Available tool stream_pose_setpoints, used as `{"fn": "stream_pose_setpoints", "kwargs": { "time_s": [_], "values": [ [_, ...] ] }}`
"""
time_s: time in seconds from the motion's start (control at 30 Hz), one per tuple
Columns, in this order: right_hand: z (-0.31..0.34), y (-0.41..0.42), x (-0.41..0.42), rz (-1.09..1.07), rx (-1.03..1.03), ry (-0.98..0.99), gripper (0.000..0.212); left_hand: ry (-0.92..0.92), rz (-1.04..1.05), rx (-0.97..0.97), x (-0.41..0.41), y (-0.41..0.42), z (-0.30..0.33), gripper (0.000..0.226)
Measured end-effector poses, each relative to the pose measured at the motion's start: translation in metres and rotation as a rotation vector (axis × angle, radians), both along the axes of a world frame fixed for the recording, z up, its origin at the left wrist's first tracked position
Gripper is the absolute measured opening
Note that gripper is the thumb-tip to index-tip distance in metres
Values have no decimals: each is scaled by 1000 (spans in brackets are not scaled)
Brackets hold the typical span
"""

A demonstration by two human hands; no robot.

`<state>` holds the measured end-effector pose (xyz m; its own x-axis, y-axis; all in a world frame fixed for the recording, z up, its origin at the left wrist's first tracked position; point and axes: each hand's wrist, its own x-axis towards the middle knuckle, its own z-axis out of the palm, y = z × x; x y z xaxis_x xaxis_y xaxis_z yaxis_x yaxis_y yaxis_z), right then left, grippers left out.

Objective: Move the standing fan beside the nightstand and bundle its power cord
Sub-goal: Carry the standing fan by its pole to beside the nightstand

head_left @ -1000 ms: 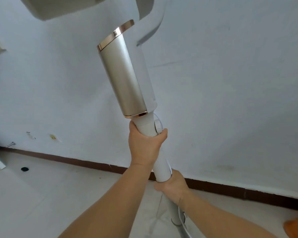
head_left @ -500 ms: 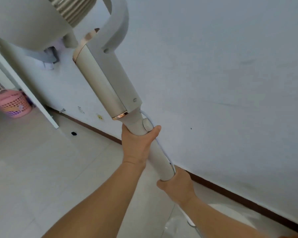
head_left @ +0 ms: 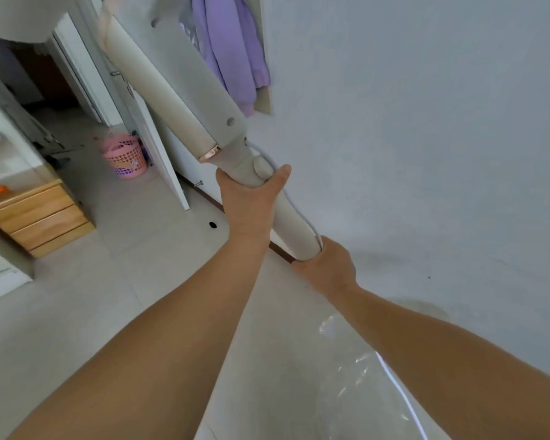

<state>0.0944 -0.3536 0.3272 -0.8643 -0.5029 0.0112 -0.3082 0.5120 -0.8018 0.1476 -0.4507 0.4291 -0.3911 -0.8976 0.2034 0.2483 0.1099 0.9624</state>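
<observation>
The standing fan (head_left: 169,90) is white with a cream upper column and a copper ring; it leans up to the left, its head cut off at the top left. My left hand (head_left: 245,201) grips the white pole just below the ring. My right hand (head_left: 327,265) grips the pole lower down. The thin white power cord (head_left: 294,208) runs along the pole between my hands. The fan's round base (head_left: 346,392), partly wrapped in clear plastic, shows low between my arms. A wooden nightstand (head_left: 42,217) with drawers stands at the left.
A pink laundry basket (head_left: 126,158) sits on the tiled floor by an open white door (head_left: 159,147). A purple garment (head_left: 232,49) hangs on the white wall ahead. A dark skirting strip (head_left: 213,201) runs along the wall's foot.
The view has swung left with the fan still gripped in both hands: the doorway, pink basket, nightstand and purple garment have come into sight. The fan leans more.
</observation>
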Motion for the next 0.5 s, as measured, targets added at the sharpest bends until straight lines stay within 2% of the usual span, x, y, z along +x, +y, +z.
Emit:
{"fn": "stream_pose_setpoints", "kwargs": {
  "time_s": [0.23, 0.5],
  "values": [
    [32, -81, 19, 72, 10, 98, 26, 59, 339, 105, 21, -57, 35, 74],
    [26, -180, 6, 229, 85, 218, 22, 86, 527, 252, 30, -156, 20, 61]
  ]
}}
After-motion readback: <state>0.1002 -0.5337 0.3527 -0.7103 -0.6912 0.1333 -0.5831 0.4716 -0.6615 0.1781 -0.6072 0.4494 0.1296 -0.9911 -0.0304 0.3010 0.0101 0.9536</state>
